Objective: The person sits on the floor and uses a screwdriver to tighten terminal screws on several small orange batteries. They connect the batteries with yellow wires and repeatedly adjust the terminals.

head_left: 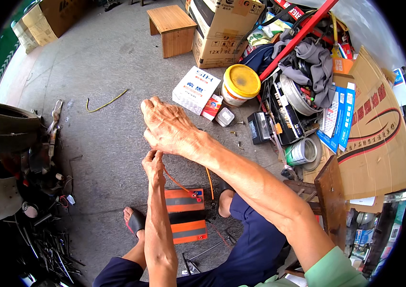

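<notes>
My left hand (154, 165) is closed in a pinch, and an orange wire (176, 179) runs from its fingertips down to an orange-and-grey striped block (183, 201). Just above and touching it is my right hand (167, 128), fingers curled into a fist; whatever lies inside is hidden. A second length of orange wire (209, 179) comes out below my right forearm and ends beside the block's corner. The block lies on the floor between my feet, crossed by a black band, with small red and blue terminals at its upper right corner.
Right of my hands stand a white box (194, 88), a yellow-lidded bucket (242, 80), black batteries (284, 112) and an open can (303, 152). A wooden stool (172, 28) is farther off. Tyres (6, 126) lie at left, a yellow-green cord (107, 103) on the floor.
</notes>
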{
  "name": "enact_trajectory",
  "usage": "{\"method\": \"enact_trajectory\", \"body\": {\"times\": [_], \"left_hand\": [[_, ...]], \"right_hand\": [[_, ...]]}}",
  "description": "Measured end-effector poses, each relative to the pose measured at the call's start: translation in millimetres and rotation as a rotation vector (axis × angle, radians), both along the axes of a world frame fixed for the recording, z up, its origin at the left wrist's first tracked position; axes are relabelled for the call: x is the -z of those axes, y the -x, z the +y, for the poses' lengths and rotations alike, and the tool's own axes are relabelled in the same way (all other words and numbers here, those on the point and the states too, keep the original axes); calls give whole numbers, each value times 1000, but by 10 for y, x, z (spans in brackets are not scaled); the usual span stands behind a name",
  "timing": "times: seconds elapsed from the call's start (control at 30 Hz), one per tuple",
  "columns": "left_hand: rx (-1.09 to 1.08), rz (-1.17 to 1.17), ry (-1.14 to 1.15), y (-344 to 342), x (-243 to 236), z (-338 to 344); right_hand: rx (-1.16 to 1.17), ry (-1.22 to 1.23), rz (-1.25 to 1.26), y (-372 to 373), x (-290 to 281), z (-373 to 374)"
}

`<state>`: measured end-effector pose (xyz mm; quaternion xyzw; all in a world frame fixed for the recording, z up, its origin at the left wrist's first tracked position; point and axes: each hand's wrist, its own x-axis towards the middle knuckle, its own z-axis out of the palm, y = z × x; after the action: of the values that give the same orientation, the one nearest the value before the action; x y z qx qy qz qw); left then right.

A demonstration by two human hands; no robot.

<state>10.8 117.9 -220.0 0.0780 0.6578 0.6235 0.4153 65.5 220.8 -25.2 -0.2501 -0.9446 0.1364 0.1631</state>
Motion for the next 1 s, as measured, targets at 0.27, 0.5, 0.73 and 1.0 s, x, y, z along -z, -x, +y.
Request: {"method": "enact_trajectory", "body": {"times": [0.27,0.5,0.73,1.0], "left_hand": [[65,9,81,103,29,47],[57,67,62,161,3,9],[70,-6,67,140,-27,45],[108,-33,-2,163,19,39]], "right_hand": [[69,-70,64,-30,83,80],[170,225,-260,12,-256,-5],[47,32,23,-33,-60,-12],[50,17,-14,-6,-34,43]]}}
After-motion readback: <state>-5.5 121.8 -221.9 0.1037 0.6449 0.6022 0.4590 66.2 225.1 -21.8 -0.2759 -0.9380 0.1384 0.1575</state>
